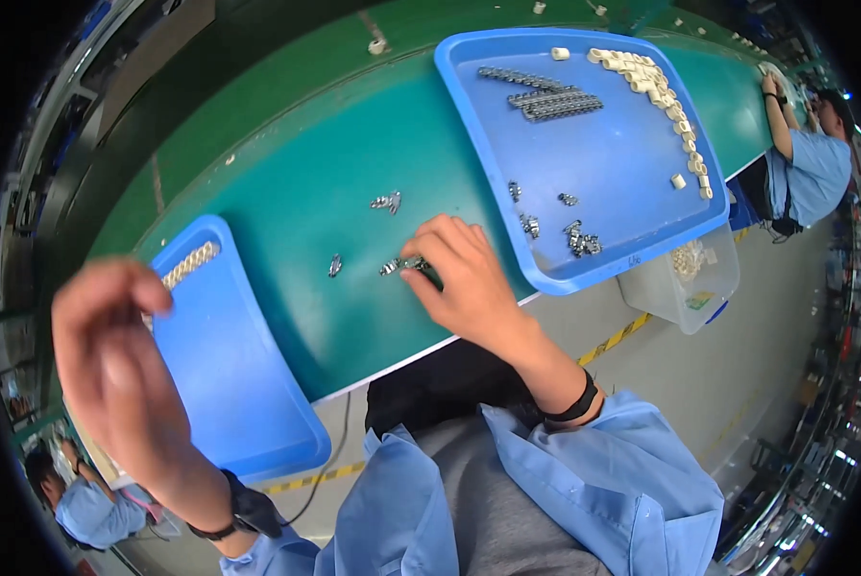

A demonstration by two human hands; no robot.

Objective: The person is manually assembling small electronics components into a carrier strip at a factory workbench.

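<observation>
On the green tabletop my right hand [464, 288] reaches down, palm low, with thumb and index finger closed around small shiny metal parts [390, 267]; its other fingers are bent. A single metal part [334, 266] lies to the left of it, and a small cluster of metal parts [388, 202] lies farther off. My left hand [118, 370] is raised over the left blue tray [229, 384], its fingers curled and smeared by motion. Whether it holds anything is hidden. Past its fingertips, a row of cream-coloured pieces [190, 264] lies in that tray.
At right stands a larger blue tray [507, 216] with cream cylinders [656, 86], dark metal strips [555, 101] and small metal clumps [582, 240]. Below it is a clear plastic bin [690, 288]. Co-workers sit at far right [805, 163] and lower left [94, 509].
</observation>
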